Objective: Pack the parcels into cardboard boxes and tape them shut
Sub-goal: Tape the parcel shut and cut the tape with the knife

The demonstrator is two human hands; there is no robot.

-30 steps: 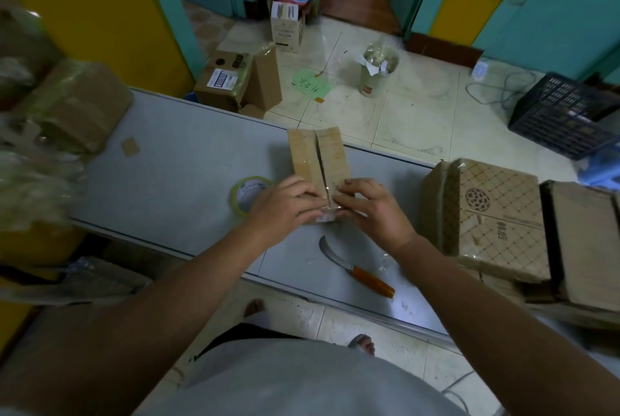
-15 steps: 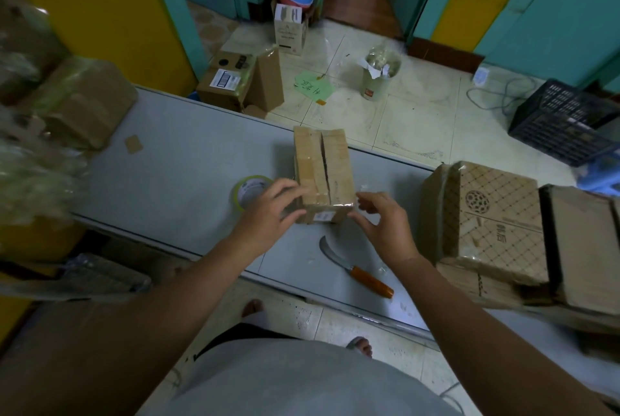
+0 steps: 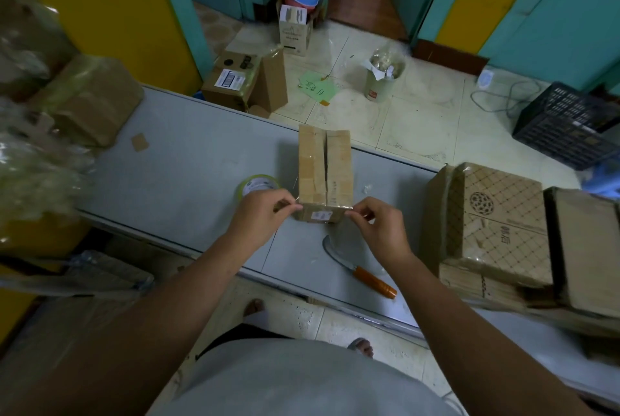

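The box (image 3: 325, 167) sits at the middle of the frame on the grey table (image 3: 188, 160), long axis running away from the person, its two top flaps folded down with an open seam between them; a small label (image 3: 321, 215) shows on the near end face. The left hand (image 3: 260, 214) is at the near left corner and the right hand (image 3: 379, 228) at the near right corner; each has thumb and forefinger pinched together and the other fingers curled. What they pinch looks like a strip (image 3: 296, 203) of clear tape drawn taut across the near top edge, though it is too thin and glossy to be sure; held wide like this, it would go down flat without creasing.

The tape roll (image 3: 260, 185) lies flat just left of the box, near the left hand; handy for the next length. A knife (image 3: 360, 273) with an orange handle lies below the box near the table's front edge, probably for cutting tape. A patterned carton (image 3: 500, 224) stands at right, well apart from the box; wrapped parcels (image 3: 90, 100) sit blurred at upper left. The long seam looks still untaped, so sealing seems only begun.
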